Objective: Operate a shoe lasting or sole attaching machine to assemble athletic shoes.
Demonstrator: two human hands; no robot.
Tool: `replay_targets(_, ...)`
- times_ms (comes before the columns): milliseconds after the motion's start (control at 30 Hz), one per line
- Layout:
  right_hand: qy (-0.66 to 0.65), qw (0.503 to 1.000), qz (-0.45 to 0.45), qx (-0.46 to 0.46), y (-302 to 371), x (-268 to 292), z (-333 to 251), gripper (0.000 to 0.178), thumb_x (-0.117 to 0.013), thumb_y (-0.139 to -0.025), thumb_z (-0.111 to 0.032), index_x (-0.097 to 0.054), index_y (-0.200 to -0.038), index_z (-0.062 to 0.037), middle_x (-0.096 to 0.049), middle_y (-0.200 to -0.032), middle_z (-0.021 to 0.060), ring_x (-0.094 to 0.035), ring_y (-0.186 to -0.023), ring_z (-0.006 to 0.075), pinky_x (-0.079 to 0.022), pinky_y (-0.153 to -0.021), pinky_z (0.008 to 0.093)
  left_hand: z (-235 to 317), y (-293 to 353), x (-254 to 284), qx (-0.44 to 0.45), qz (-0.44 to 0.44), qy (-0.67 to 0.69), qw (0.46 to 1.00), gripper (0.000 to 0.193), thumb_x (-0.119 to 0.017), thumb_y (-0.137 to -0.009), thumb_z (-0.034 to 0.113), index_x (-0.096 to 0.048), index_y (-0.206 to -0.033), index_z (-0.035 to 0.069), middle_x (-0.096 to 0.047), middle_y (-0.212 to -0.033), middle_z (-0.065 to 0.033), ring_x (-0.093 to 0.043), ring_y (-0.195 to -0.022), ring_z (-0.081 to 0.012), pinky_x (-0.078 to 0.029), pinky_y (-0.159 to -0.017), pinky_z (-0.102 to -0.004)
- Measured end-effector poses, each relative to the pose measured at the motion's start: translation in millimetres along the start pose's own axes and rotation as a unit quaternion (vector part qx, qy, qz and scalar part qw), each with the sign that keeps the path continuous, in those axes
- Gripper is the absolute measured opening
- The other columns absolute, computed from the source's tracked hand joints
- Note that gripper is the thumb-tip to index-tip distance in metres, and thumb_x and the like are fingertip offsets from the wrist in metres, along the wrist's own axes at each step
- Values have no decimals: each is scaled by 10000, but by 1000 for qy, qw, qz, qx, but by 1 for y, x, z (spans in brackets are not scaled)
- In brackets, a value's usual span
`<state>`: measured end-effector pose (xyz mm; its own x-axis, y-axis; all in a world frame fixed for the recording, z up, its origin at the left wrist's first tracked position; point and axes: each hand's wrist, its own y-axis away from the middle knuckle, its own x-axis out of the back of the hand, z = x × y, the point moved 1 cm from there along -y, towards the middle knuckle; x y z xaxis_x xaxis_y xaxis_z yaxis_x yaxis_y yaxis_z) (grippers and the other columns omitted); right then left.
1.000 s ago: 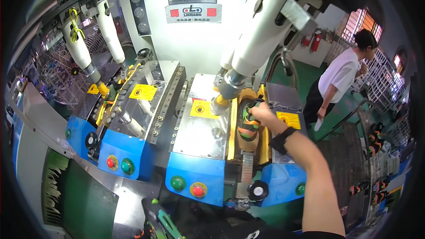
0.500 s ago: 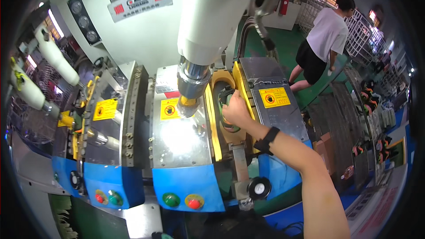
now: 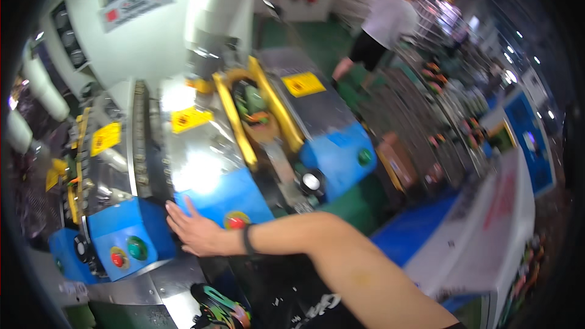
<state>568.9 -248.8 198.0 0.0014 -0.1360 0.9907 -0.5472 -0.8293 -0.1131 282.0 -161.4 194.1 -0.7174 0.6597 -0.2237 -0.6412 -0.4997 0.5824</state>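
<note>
No wording is sharp enough to read. Yellow labels [image 3: 191,120] with dark symbols sit on the metal covers [image 3: 326,109]; a blurred grey sign [image 3: 137,5] with red squares is on the white wall [image 3: 91,30]; the pale panel [image 3: 499,207] bears blurred reddish lettering.

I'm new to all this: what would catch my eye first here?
Probably the open right hand, left of centre, by the gap between two blue panels. Above it, toward the middle, a colourful shoe sits between two yellow bars. Another bright shoe shows at the bottom edge.
</note>
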Motion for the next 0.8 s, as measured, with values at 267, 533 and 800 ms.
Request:
replay_targets(267, -253, 951, 168, 57, 53, 24, -58, 692, -648, -851, -360, -399, -1345, 55, -360, -1421, 289, -341, -1353, 395, -254, -1112, 546, 2, 17, 48, 11, -8, 64, 998, 565, -718, -744, 146, -473, -1240, 30, -563, -1092, -97, -573, -961, -216, -495, -832, -378)
replay_targets(533, -800, 436, -402, -96, 96, 0, -192, 632, -729, -843, -311, -471, -1326, 5, -543, -1248, 92, -496, -1147, 163, -412, -982, 331, 10, 125, 54, -225, 126, -22, 966, 730, -803, -667, 224, -452, -1279, 35, -522, -1203, -94, -524, -1131, -231, -462, -947, -360)
replay_targets(800, -810, 538, -232, 17, 86, 64, -204, 750, -763, -769, -209, -391, -1385, 0, -554, -1244, 77, -513, -1121, 168, -425, -977, 322, 73, 102, 101, -404, -194, -120, 886, 805, -741, -704, 221, -370, -1387, 15, -177, -1522, -291, -139, -1450, -391, -169, -1149, -476)
